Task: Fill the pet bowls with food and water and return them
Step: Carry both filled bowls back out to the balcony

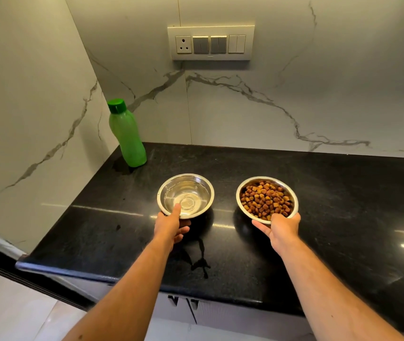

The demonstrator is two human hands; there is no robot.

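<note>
Two steel pet bowls are over the black counter (331,217). The left bowl (197,185) holds clear water. My left hand (170,225) grips its near rim, thumb inside and fingers underneath. The right bowl (242,193) is heaped with brown kibble (266,199). My right hand (282,230) grips that bowl's near rim the same way. Whether the bowls rest on the counter or hang just above it I cannot tell.
A green plastic bottle (127,136) with its cap on stands in the back left corner by the marble walls. A switch panel (210,43) is on the back wall. A small water spill (199,262) lies near the counter's front edge, with cabinet doors (181,306) below.
</note>
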